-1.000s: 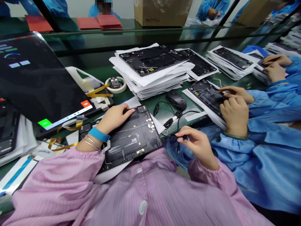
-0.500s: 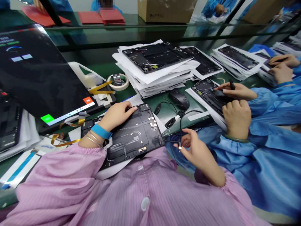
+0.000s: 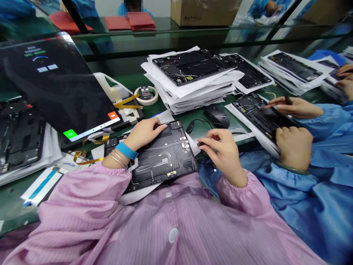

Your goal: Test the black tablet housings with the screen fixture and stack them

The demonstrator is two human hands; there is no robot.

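Observation:
An opened black tablet body point(image 3: 162, 158) with exposed circuitry lies on white paper at the table's front edge, against my pink smock. My left hand point(image 3: 143, 133), with a blue wrist strap and thin bangles, rests on its upper left part, fingers curled and pressing down. My right hand point(image 3: 222, 151) hovers just right of the tablet and pinches the plug end of a thin black cable point(image 3: 202, 144) between thumb and fingers. The cable trails down below that hand.
A large tilted dark screen point(image 3: 55, 88) stands at left. A tape roll point(image 3: 146, 95), a stack of paper-separated tablet bodies point(image 3: 193, 77) and a black mouse point(image 3: 217, 116) lie beyond. A co-worker in blue point(image 3: 295, 143) handles another tablet at right.
My right hand has lifted from beside my lap up and leftwards to the tablet's right edge, carrying the cable plug. The left hand has stayed on the tablet.

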